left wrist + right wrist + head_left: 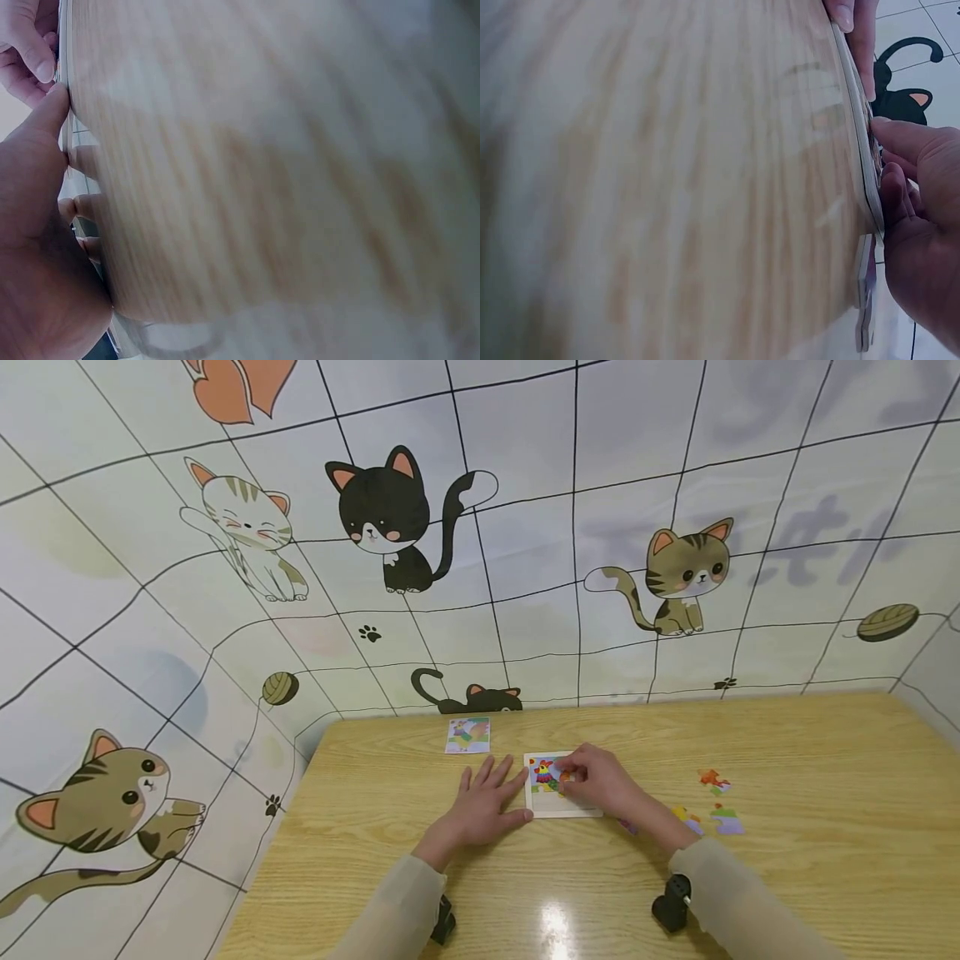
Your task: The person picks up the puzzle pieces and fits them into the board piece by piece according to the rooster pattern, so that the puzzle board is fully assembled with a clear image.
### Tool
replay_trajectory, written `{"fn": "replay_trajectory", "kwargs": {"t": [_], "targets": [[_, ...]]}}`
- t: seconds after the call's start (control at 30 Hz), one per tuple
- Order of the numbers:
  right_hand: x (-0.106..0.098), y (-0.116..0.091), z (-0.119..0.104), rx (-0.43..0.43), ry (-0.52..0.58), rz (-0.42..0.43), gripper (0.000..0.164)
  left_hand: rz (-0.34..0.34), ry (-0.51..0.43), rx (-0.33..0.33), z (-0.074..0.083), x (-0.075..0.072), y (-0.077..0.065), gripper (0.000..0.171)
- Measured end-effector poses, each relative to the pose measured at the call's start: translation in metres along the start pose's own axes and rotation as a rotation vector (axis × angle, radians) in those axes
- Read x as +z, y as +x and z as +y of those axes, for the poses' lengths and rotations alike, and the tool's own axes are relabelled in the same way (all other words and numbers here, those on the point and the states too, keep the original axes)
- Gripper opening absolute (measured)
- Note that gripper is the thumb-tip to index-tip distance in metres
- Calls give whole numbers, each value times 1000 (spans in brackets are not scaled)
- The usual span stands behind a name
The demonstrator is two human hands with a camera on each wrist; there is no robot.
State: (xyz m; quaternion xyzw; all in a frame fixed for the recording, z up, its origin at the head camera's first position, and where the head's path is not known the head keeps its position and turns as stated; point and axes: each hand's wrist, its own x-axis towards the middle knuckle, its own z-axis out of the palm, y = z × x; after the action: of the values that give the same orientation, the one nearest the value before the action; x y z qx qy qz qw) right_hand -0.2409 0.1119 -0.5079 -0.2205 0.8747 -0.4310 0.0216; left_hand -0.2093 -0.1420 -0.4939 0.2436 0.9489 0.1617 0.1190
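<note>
A small jigsaw board (543, 808) with a pale border and a bright rooster picture lies on the wooden table. Fingers spread, my left hand (482, 806) rests flat beside it, thumb and index fingertips at its left edge. Its thumb meets the board's side in the left wrist view. Over the right part of the picture, my right hand (600, 781) bends its thumb and fingers round a puzzle piece (557, 770) and holds it at the board's surface. Those fingers hide most of the piece and part of the picture. The right wrist view shows the right hand (926, 187) low at the board's edge.
Loose puzzle pieces lie to the right: a red one (712, 779), a green and lilac one (726, 820), and others near the right forearm. A picture card (468, 736) lies at the table's back edge. Behind stands a cat-patterned wall covering (525, 552).
</note>
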Motion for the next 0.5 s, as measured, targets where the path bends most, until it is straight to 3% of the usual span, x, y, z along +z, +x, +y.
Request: {"fn": "replay_trajectory", "kwargs": {"t": [0.5], "targets": [[-2, -1, -7, -38, -47, -82, 28, 2, 2, 15, 0, 1, 1, 69]]}}
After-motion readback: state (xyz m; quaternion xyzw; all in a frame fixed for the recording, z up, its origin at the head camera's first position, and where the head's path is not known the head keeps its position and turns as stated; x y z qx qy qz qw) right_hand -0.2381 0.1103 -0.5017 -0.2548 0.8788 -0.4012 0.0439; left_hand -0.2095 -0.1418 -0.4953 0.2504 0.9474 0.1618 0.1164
